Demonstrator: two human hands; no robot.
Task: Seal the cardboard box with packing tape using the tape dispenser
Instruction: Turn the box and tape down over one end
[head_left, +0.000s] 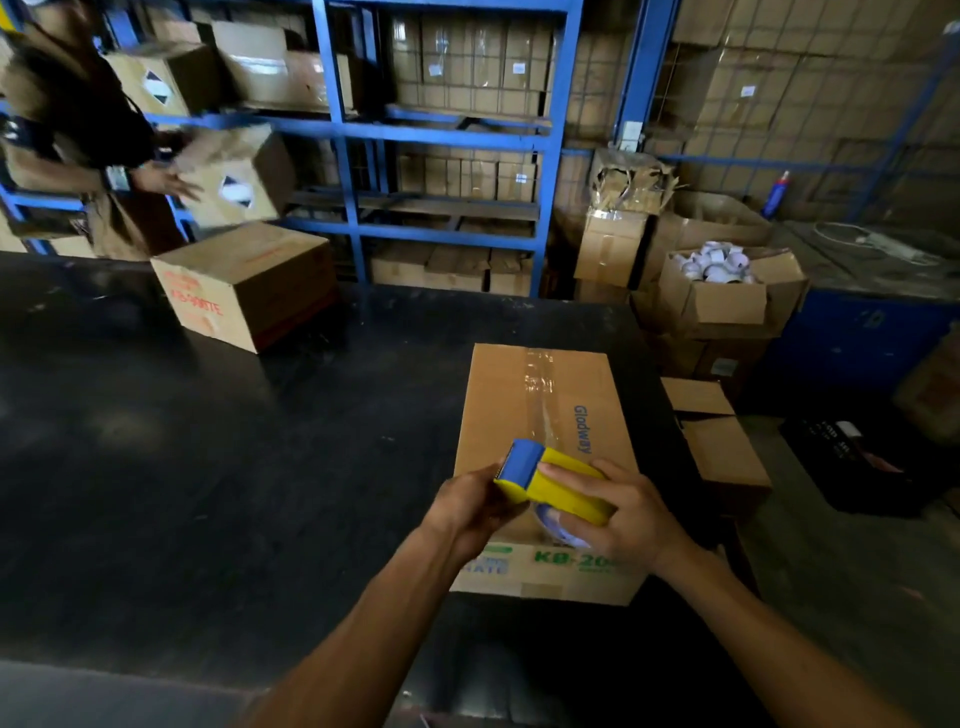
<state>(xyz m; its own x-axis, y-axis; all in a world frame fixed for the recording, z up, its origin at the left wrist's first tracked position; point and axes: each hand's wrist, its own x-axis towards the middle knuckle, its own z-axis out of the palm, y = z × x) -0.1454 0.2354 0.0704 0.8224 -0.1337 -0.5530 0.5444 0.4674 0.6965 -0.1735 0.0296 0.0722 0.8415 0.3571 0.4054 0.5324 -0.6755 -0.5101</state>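
Note:
A closed cardboard box (498, 405) with "Glodway" printed on top lies on the dark table (208, 467), right of centre. A strip of clear tape (540, 384) runs along its top seam from the far edge toward me. Over the box's near end I hold a yellow and blue tape dispenser (556, 480). My right hand (628, 514) grips its yellow body and the tape roll beneath. My left hand (470, 512) pinches its blue front end by the blade.
A second closed box (249, 283) with red print stands at the table's far left. Another person (78, 145) handles a box beside blue shelving (447, 130). Open cartons (727, 301) stand on the floor to the right, one holding white rolls.

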